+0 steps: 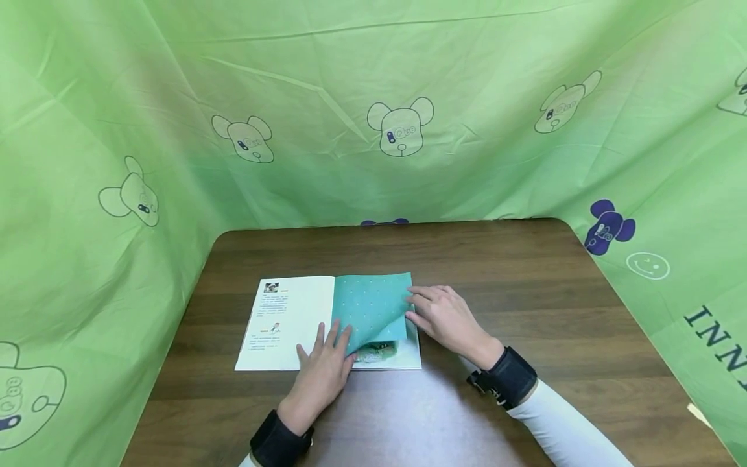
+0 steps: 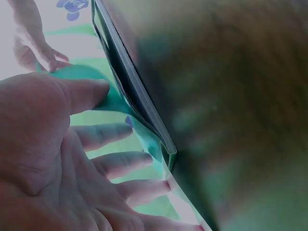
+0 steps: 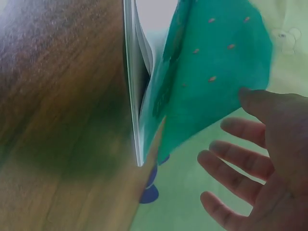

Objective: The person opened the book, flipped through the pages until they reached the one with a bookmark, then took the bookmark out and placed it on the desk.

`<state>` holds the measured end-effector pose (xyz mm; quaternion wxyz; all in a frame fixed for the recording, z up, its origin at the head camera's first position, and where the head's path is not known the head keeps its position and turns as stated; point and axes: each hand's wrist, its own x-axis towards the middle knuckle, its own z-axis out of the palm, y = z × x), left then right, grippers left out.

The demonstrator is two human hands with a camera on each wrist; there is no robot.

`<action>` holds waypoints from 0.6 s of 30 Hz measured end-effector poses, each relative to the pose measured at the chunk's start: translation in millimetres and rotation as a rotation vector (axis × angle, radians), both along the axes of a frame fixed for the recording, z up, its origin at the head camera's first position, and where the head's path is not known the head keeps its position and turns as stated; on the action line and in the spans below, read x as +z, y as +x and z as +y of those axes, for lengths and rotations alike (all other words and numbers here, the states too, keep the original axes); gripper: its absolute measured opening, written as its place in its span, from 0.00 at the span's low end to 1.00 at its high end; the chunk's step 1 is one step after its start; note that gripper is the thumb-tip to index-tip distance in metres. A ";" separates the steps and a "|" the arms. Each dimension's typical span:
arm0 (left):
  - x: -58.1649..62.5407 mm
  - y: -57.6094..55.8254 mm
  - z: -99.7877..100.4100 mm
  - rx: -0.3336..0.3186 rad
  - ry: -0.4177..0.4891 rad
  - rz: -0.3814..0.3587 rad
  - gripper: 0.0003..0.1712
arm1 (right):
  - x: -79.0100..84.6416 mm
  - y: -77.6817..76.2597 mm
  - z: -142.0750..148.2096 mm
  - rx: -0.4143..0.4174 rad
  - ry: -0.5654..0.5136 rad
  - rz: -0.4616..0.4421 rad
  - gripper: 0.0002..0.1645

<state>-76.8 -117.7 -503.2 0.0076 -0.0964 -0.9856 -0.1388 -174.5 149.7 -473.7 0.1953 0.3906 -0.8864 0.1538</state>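
Two bare hands are at work on a book (image 1: 303, 324) lying open on the bench (image 1: 525, 285), just below the middle of the head view. Our left hand (image 1: 320, 376) has its fingers spread wide across the fold at the lower edge, fingertips on the teal page (image 1: 370, 301) and the white page beside it. Our right hand (image 1: 448, 318) is at the teal page's right edge, thumb touching it, fingers loose and apart rather than closed round it. That page bulges up along its lower edge, and we see part of a green picture (image 1: 378, 352) beneath. We wear black wristbands (image 1: 509, 377). Across the top of the frame hangs a green cloth (image 1: 327, 65) printed with animal heads.
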 end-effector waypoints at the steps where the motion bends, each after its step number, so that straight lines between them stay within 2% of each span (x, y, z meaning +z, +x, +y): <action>1: 0.2 -0.5 -0.2 0.003 0.009 0.002 0.32 | 0.8 -0.4 0.5 -0.020 -0.006 -0.005 0.21; 7: 3.2 -3.1 -2.1 0.042 0.074 0.000 0.32 | 1.1 -1.2 1.9 -0.156 -0.056 -0.060 0.26; 9: 4.2 -4.2 -2.7 0.063 0.096 -0.004 0.32 | 0.5 -0.8 2.3 -0.179 -0.037 -0.081 0.28; 13: 4.8 -3.5 -5.8 0.099 0.153 0.003 0.33 | -3.8 1.6 2.0 -0.138 0.058 -0.119 0.33; 18: 7.5 -0.7 -10.9 0.125 0.234 0.048 0.39 | -12.1 6.9 -1.4 -0.007 0.162 -0.174 0.41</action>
